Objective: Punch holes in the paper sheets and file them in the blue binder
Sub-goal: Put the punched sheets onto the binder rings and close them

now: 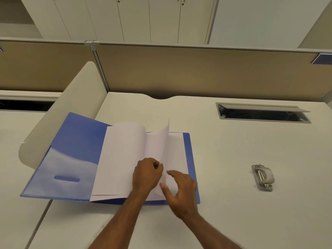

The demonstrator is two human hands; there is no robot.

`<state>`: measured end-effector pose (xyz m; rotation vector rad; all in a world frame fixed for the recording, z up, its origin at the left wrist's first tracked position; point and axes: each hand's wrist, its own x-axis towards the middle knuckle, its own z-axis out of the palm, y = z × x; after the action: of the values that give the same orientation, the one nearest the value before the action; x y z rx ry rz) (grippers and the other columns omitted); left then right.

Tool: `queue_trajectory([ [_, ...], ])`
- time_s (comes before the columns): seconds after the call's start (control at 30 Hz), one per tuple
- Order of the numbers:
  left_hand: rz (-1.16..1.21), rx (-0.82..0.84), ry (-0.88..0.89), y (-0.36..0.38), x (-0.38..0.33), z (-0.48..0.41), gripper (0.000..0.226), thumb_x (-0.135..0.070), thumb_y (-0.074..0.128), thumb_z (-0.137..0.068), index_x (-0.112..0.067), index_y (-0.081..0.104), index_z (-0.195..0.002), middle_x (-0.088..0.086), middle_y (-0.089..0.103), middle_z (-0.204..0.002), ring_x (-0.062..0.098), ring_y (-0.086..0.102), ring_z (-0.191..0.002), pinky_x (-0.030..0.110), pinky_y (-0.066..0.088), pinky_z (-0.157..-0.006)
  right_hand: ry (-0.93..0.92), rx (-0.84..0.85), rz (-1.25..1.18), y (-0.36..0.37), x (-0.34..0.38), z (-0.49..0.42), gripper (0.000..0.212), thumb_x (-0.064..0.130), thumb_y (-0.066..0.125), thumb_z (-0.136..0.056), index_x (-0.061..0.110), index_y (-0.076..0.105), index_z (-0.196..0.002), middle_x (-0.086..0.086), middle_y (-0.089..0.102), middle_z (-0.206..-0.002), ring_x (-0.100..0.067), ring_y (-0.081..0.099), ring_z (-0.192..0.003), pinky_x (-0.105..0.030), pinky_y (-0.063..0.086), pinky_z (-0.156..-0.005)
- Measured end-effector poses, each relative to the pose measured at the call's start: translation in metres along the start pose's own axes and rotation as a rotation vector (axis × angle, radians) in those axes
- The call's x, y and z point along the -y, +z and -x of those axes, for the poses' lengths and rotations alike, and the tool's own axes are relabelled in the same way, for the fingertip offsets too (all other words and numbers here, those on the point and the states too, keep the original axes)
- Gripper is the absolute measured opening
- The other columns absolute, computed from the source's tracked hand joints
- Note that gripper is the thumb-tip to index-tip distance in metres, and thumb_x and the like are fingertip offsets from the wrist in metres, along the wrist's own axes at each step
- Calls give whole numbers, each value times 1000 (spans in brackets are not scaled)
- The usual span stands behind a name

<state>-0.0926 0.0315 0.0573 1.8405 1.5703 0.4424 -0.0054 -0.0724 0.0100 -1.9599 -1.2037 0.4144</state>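
While you look down from the head view, the thin blue plastic binder (75, 151) lies open on the white counter (224, 150), its cover thrown out to your left. White paper sheets (118, 159) already sit inside it, some curled over to the left and one standing upright near the spine, so filing looks well along. Whether every sheet is punched and threaded, you cannot tell from here.

Your left hand (146, 174) is clenched, pinching the lower edge of the upright sheet between thumb and fingers. Your right hand (181, 191) is loose and spread, fingertips resting on the page beneath, grasping nothing.

Well apart to your right lies the small grey metal hole punch (263, 177), with no paper in it. What seems left is settling the pages and closing the cover.
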Motion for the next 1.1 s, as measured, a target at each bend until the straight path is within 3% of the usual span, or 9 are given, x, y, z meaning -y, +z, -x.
queue_trajectory([
  [0.1,82,-60,-75,-18,19,-3,25,-36,62,-88,-13,71,-87,-4,66,-75,11,60,-68,28,52,-71,168,-114,37,-4,-14,-7,41,60,57,-81,25,65,-101,12,65,-94,-9,61,-92,-24,34,-79],
  [0.17,150,-104,-125,-33,37,-5,27,-36,65,-86,-11,72,-90,-1,67,-80,15,62,-74,27,49,-71,365,-86,111,-2,-23,-12,33,47,65,-82,23,60,-105,5,63,-100,-17,60,-99,-31,35,-82],
  [0.3,97,-208,-165,-66,74,-8,29,-37,64,-87,-9,70,-91,6,70,-88,20,60,-78,32,49,-77,572,-45,242,6,-29,-18,63,59,69,-73,20,50,-120,-2,55,-118,-24,50,-114,-41,37,-95],
  [0.47,-122,-374,-208,-100,108,-10,31,-36,61,-89,-6,68,-89,13,70,-86,23,55,-70,34,47,-67,734,46,386,14,-24,-23,81,63,72,-67,15,40,-123,-7,45,-123,-25,47,-114,-39,40,-93],
  [0.57,-224,-454,-178,-113,118,-10,31,-32,60,-90,-3,68,-90,18,70,-84,25,55,-67,38,49,-65,769,45,439,14,-24,-27,81,65,70,-67,14,40,-122,-7,45,-123,-24,47,-112,-38,41,-93],
  [0.7,-335,-491,-166,-120,129,-16,29,-29,64,-87,-5,67,-104,20,72,-93,40,65,-84,48,51,-77,766,71,469,16,-23,-30,77,62,70,-70,13,41,-122,-7,46,-124,-24,47,-115,-38,40,-95],
  [0.8,-445,-482,-153,-115,139,-21,31,-29,67,-85,-7,66,-106,21,72,-91,41,65,-82,50,48,-80,772,92,471,17,-21,-31,76,62,68,-72,13,40,-123,-7,46,-125,-24,47,-116,-38,40,-96],
  [1.0,-504,-428,-148,-102,149,-22,43,-30,71,-80,-4,62,-113,24,70,-84,41,65,-75,49,50,-71,785,122,487,17,-19,-33,73,61,66,-75,14,40,-124,-6,47,-126,-23,47,-117,-38,41,-96],
  [1.1,-491,-464,-133,-102,146,-21,43,-32,71,-80,-3,63,-111,22,70,-93,40,65,-81,49,51,-71,774,127,486,17,-20,-33,71,61,67,-75,14,42,-123,-6,47,-124,-23,48,-116,-38,41,-95],
])
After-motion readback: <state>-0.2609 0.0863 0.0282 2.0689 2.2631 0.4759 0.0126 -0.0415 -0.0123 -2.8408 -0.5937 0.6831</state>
